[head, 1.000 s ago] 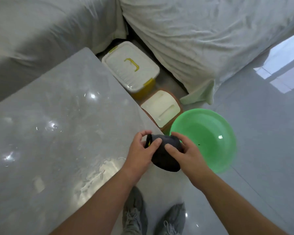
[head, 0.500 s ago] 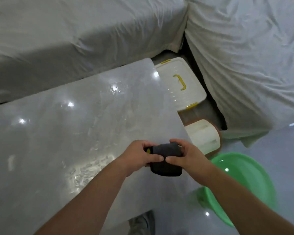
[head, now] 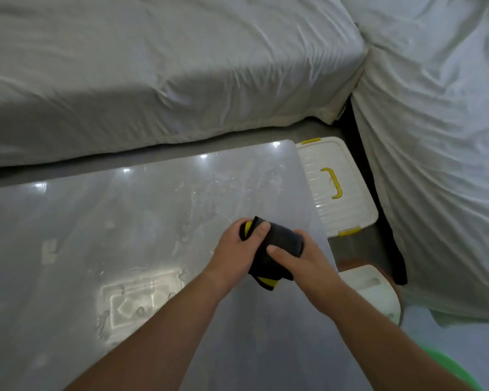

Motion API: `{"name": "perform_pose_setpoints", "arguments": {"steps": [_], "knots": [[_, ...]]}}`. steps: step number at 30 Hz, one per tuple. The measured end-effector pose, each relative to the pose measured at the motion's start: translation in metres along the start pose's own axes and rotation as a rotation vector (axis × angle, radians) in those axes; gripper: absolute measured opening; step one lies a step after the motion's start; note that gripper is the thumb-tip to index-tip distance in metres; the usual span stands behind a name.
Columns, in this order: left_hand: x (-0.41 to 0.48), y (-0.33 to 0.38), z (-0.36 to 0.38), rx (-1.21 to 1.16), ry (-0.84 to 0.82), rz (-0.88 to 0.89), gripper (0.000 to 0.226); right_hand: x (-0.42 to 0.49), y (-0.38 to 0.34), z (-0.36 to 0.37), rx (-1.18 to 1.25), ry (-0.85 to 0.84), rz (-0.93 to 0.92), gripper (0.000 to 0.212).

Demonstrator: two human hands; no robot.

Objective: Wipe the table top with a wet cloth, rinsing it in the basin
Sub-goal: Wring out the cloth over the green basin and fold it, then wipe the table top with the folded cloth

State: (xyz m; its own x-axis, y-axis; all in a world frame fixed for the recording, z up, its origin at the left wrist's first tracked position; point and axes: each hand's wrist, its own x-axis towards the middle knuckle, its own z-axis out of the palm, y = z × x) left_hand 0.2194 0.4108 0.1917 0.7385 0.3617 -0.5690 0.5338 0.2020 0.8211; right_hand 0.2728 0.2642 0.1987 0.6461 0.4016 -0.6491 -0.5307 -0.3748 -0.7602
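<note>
A dark cloth with yellow patches (head: 280, 244) is bunched up above the right part of the glossy grey table top (head: 102, 235). My left hand (head: 237, 249) grips its left side, thumb on top. My right hand (head: 302, 261) grips its right side, thumb pressed on the fabric. Wet streaks and droplets lie on the table beyond and to the left of the cloth. Only a sliver of the green basin (head: 458, 371) shows at the bottom right corner, on the floor.
A white storage box with a yellow handle (head: 336, 187) sits on the floor just past the table's right edge. A small white-topped stool (head: 373, 289) stands nearer. Sheet-covered furniture (head: 153, 74) lines the far side and the right (head: 441, 165).
Both hands have carried the cloth from beside the basin to over the table's right part. My view has swung left, so the basin has slid almost out of frame.
</note>
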Motion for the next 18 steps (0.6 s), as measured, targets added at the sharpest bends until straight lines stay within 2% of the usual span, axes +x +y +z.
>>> {"name": "perform_pose_setpoints", "arguments": {"steps": [3,5,7,9,11,13,16,18], "knots": [[0.035,0.010,-0.010,0.049,0.161,0.068,0.021,0.040,-0.022,0.000,-0.041,0.142,-0.042,0.025],[0.062,0.009,-0.026,0.169,0.263,0.133,0.020,0.070,-0.039,-0.008,-0.097,0.268,-0.114,0.025],[0.089,0.001,-0.044,0.369,0.362,0.204,0.026,0.098,-0.057,-0.017,-0.200,0.376,-0.227,0.031],[0.111,-0.010,-0.061,0.625,0.433,0.254,0.043,0.128,-0.069,-0.026,-0.311,0.440,-0.328,0.043],[0.127,-0.018,-0.074,0.838,0.445,0.222,0.050,0.160,-0.079,-0.035,-0.481,0.453,-0.428,0.054],[0.138,-0.024,-0.085,0.981,0.444,0.164,0.053,0.192,-0.080,-0.042,-0.641,0.419,-0.553,0.053],[0.145,-0.032,-0.095,1.093,0.427,0.139,0.065,0.215,-0.064,-0.034,-0.899,0.321,-0.533,0.065],[0.146,-0.038,-0.096,1.146,0.404,0.134,0.069,0.220,-0.052,-0.022,-1.053,0.314,-0.532,0.070]]}}
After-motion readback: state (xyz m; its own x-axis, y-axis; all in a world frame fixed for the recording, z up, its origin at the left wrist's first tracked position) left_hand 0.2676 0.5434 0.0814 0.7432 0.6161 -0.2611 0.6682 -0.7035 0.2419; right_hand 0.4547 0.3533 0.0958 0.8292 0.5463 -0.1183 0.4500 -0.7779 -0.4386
